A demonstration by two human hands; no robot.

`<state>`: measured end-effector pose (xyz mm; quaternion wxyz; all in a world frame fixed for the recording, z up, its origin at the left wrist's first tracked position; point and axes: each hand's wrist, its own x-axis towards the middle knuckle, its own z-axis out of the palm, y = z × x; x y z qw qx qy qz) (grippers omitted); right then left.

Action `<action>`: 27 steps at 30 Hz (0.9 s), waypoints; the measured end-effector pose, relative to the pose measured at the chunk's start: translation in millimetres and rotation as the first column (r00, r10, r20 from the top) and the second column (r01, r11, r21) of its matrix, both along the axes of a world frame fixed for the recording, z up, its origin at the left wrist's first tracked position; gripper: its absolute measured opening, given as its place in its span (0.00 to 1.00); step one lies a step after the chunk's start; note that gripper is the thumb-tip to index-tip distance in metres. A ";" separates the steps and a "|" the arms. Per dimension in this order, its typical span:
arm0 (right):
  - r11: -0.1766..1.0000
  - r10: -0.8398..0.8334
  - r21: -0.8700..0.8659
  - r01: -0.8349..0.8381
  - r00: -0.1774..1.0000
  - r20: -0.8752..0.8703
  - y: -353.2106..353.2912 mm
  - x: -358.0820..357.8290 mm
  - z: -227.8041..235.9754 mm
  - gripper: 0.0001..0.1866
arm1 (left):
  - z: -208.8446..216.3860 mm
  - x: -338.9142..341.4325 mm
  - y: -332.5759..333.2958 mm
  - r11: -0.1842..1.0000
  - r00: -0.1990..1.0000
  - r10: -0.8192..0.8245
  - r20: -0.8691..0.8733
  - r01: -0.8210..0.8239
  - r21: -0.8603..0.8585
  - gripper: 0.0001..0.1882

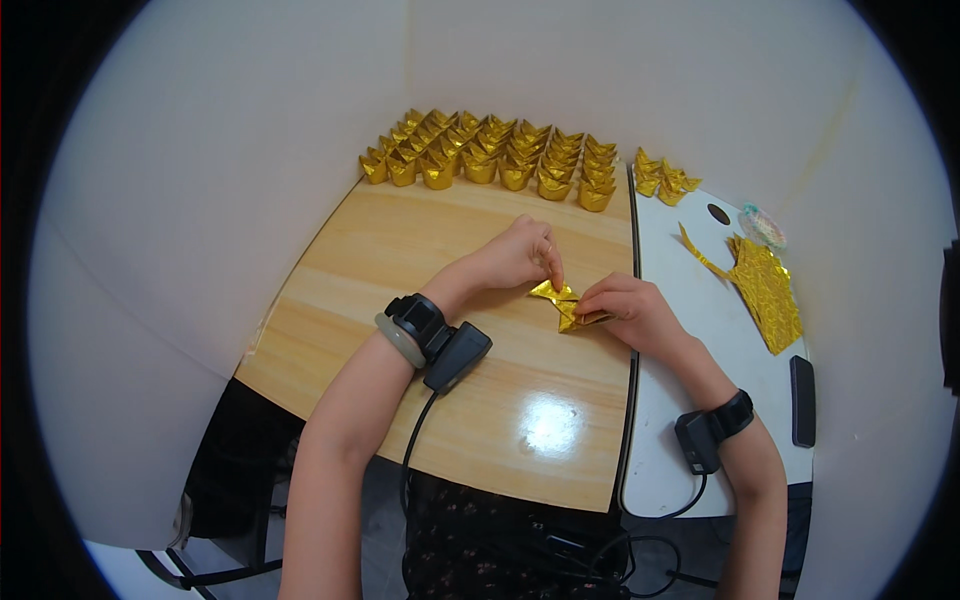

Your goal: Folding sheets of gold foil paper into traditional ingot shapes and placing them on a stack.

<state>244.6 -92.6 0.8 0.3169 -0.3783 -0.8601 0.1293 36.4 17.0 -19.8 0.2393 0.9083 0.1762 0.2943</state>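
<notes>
A small piece of folded gold foil paper (567, 314) is between my hands, just above or on the wooden table, toward its right side. My right hand (635, 312) pinches its right end between thumb and fingers. From the upper left, my left hand (520, 256) bends down with its fingertips closed on the paper's upper left part. The paper has pointed flaps and a crease across it; part of it is hidden behind the right fingers.
Rows of finished gold foil ingots (515, 172) line the wooden table's (430, 250) far edge. On the white table (660, 400) at right are several more ingots (668, 180), a stack of gold foil sheets (768, 292), a round iridescent item (763, 227) and a black phone-like slab (802, 401). Cables hang from both wrist devices.
</notes>
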 end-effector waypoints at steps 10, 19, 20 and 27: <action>0.962 0.118 -0.250 -0.107 0.993 0.030 3.4 6.3 6.2 0.12 | 26.8 1.8 -14.6 0.990 0.904 0.062 -0.423 -0.110 -0.091 0.20; 0.906 -0.185 -0.373 0.200 0.980 0.077 9.2 -9.0 5.8 0.10 | 24.6 4.3 -19.0 0.993 0.835 0.087 -0.544 -0.116 -0.019 0.28; 0.906 -0.184 -0.373 0.200 0.980 0.077 10.6 -8.9 3.3 0.10 | 24.5 4.5 -18.7 0.993 0.832 0.079 -0.550 -0.114 -0.030 0.29; 0.860 -0.249 -0.473 0.190 0.966 -0.065 17.6 -10.9 -7.7 0.16 | 21.0 -4.5 -6.6 0.978 0.879 -0.104 -0.466 0.005 -0.209 0.29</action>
